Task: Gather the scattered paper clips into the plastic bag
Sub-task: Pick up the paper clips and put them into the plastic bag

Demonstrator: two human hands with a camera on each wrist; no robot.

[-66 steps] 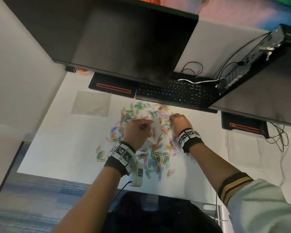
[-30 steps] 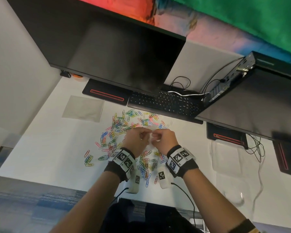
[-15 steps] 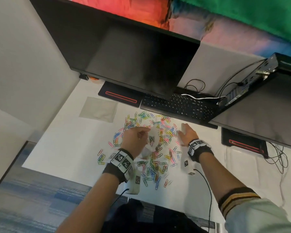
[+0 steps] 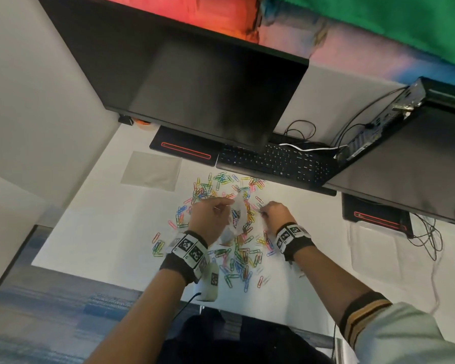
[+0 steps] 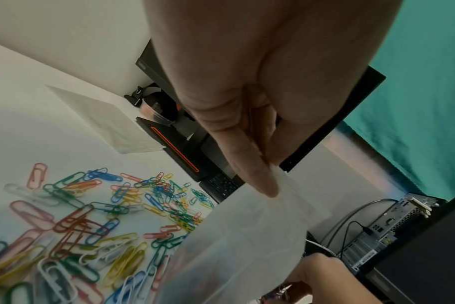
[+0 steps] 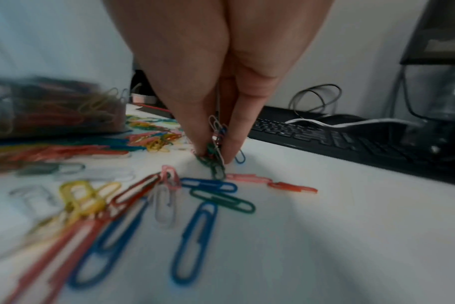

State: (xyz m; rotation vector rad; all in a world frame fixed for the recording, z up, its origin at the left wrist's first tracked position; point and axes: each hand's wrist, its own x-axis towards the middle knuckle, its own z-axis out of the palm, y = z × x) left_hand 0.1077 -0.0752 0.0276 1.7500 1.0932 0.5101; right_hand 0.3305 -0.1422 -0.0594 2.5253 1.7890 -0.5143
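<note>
Gathering state: paper clips of many colours lying loose across the white tabletop, thickest between and just below the two hands
Clips held: small bunch pinched upright, lowest clip touching the tabletop
Plastic bag: clear, raised off the tabletop between the hands, some clips already showing inside in the right wrist view
Bag edge: upper rim pinched, rest hanging down and to the right
Left hand: fingers curled, thumb and forefinger gripping the bag's rim
Right hand: fingers closed tip to tip around the bunch of clips, just right of the bag
Stray group: few clips lying apart at the left edge of the scatter
Keyboard: black, just beyond the far clips
Monitor: dark screen, overhanging the keyboard's left part
Grey sheet: flat on the tabletop, left of the keyboard
Cables: looped behind the keyboard
</note>
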